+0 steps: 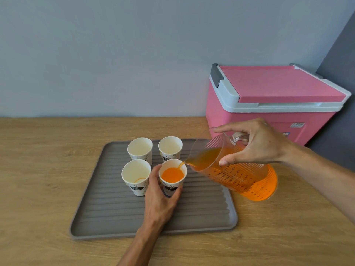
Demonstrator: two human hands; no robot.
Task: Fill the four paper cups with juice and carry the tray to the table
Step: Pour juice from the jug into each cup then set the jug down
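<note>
Wall [115, 54] behind: plain, pale grey-blue, matte, unmarked. Light even and soft, faint shadows only. At far right a darker grey panel [338, 54] ran at a slant, meeting the pale wall. Desk [38, 169] of light wood-grain, knots and streaks visible, back edge flush against the wall. Pink cooler box [269, 116] stood on the desk at right rear, pale grey rim, pink lid shut, dark grey latch at its left end, small label on its front.

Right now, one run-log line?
step: pouring | right hand: tilts jug | left hand: steadies near-right cup | other cups: unfilled | tray: on counter
</note>
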